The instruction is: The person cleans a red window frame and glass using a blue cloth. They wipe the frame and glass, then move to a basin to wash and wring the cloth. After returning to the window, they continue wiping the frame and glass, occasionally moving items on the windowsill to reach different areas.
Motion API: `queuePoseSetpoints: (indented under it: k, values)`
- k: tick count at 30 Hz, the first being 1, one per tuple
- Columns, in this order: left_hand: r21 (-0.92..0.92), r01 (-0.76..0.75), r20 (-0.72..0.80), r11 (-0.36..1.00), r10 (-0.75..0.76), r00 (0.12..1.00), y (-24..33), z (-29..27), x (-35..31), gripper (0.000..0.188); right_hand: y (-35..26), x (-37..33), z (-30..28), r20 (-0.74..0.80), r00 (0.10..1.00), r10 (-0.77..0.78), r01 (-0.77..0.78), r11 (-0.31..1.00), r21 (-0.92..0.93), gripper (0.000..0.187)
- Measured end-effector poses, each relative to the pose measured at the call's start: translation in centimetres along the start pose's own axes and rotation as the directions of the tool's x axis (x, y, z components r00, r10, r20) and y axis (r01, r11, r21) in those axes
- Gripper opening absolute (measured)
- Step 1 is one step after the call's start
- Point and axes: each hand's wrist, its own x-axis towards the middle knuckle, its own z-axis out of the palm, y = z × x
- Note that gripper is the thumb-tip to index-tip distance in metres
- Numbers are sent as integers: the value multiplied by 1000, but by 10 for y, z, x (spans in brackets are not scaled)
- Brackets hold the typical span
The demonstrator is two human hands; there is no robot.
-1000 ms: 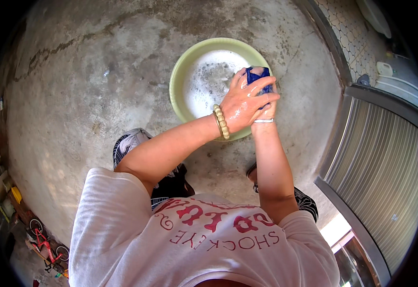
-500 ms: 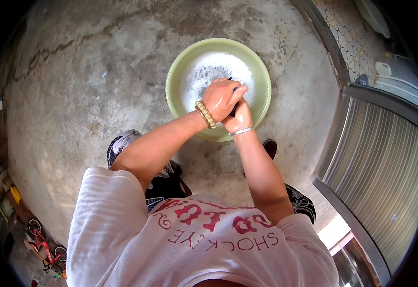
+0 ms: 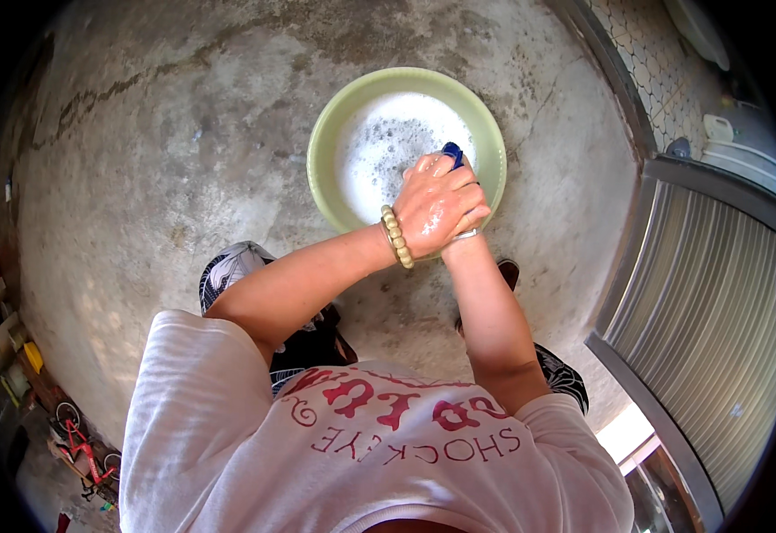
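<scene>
A pale green basin [image 3: 320, 191] of white soapy foam [image 3: 375, 147] stands on the floor in front of me. Over its near right side my two wet hands are pressed together. My left hand [image 3: 437, 211], with a beaded bracelet at the wrist, lies on top, its fingers closed. Beneath it is my right hand [image 3: 461, 246], mostly covered, a silver bangle at its wrist. A small dark blue cloth [image 3: 452, 155] is squeezed between them, and only a wet, bunched end sticks out past the left knuckles; its kind cannot be told.
Stained concrete floor [image 3: 175, 160] surrounds the basin. My feet are on either side behind it, with a dark shoe [image 3: 508, 273] showing at right. A ribbed metal panel [image 3: 694, 329] stands at right. A red toy bicycle [image 3: 82, 444] and clutter lie far left.
My left hand has slid right and nearer me, down over the right hand and its wrist. The blue cloth's end now shows more, beyond my knuckles.
</scene>
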Motion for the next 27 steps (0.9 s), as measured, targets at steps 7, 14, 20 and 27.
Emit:
queuePoseSetpoints:
  k: [7, 14, 20, 27]
  values:
    - [-90, 112, -32, 990, -115, 993, -10, -1, 2, 28, 3, -4, 21, -101, 993, -63, 34, 962, -270, 31]
    - [-750, 653, 396, 105, -719, 571, -1, -15, 19, 62, -71, -70, 42, -300, 922, 245, -351, 856, -380, 31]
    - [-823, 494, 556, -280, -575, 601, 31, -22, 27, 55, -101, -152, 112, -306, 942, 136, -236, 919, -317, 34]
    - [-665, 134, 11, 735, -169, 986, 31, -51, 17, 47, -106, -135, 100, -53, 959, 279, -284, 951, -121, 48]
